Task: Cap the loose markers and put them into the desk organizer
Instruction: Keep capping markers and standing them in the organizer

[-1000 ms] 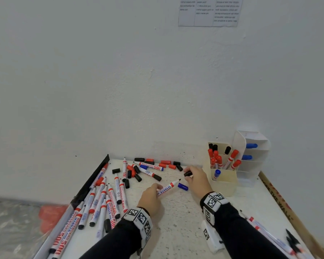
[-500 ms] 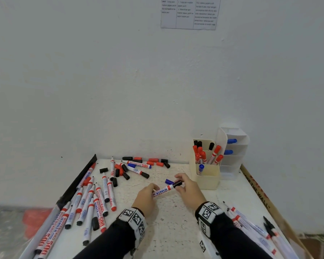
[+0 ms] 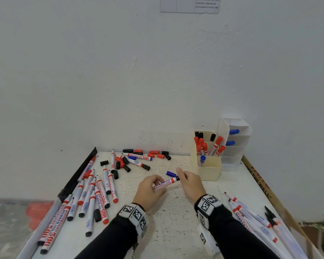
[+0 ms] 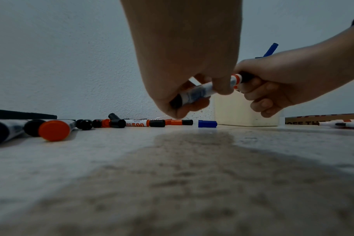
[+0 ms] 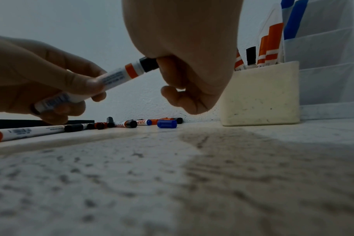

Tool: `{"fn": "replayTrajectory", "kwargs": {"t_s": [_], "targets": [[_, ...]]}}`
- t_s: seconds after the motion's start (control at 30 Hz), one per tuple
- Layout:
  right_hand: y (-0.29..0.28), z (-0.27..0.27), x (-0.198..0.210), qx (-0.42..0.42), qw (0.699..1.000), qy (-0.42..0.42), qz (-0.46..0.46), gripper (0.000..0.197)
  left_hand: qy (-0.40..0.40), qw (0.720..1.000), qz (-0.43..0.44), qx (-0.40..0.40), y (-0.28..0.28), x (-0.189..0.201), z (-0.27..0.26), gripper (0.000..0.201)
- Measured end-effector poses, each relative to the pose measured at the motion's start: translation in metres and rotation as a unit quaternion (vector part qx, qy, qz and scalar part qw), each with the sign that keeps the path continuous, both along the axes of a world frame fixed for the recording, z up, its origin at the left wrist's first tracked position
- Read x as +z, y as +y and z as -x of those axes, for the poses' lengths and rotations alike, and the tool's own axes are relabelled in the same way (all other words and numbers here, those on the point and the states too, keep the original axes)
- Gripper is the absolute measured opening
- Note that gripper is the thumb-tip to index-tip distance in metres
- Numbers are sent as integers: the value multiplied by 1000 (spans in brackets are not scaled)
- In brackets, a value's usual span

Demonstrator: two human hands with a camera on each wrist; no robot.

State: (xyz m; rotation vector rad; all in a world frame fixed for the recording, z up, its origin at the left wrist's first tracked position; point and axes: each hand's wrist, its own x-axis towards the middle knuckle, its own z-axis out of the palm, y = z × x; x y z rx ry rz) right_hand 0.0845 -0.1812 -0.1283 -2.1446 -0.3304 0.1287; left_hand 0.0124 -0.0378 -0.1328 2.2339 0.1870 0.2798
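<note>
A white whiteboard marker (image 3: 166,183) with a red band is held just above the table, between both hands. My left hand (image 3: 151,186) grips its barrel (image 4: 198,92). My right hand (image 3: 183,177) pinches the black cap (image 5: 148,63) that sits on the marker's tip. A loose blue cap (image 3: 171,173) lies on the table just behind the hands. The cream desk organizer (image 3: 210,171) stands to the right, with several capped red, black and blue markers upright in it.
Many markers (image 3: 94,195) lie in rows at the left, with loose red and black caps (image 3: 153,154) near the wall. More markers (image 3: 251,217) lie at the right front. A white tiered holder (image 3: 238,146) stands behind the organizer. A black bar (image 3: 79,176) runs along the left edge.
My right hand picked up a black cap from near the organizer and brought it to the marker's tip. The cap now sits on the marker held by my left hand.
</note>
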Motion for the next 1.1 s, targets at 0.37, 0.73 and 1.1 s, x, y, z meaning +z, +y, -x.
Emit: {"fn": "replayTrajectory", "kwargs": {"t_s": [0.37,0.73,1.1], "targets": [[6,2,0,-14,997,42,-59,42,65,993,63,-75,-3,-1,2,25],[7,5,-3,27,993,46,-109,37,136,960,229,-82,-3,5,7,33],[6,8,0,20,997,12,-78,38,223,925,-181,250,8,5,9,62]]}}
